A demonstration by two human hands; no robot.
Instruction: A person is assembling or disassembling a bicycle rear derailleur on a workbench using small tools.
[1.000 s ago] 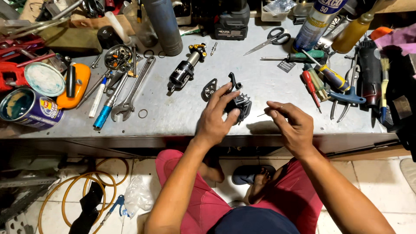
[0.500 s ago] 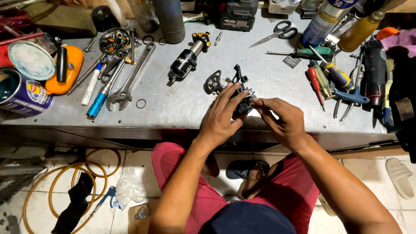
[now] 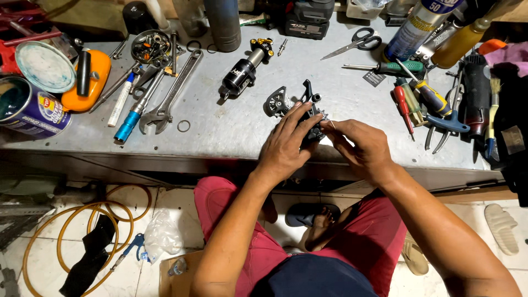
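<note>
derailleur (image 3: 300,113) on bench (image 3: 231,129) | shock (image 3: 245,69) behind-left | screwdrivers (image 3: 418,96) right

hands 2 (image 3: 286,146) | scissors 1 (image 3: 355,43) | wrench 1 (image 3: 170,93) | cans 1 (image 3: 27,110)

Bright overhead light, sharp, edges bowed

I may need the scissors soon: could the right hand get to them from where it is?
Probably yes. The right hand is busy at the black bike part, but the scissors lie farther back on bare bench, nothing between.
</note>
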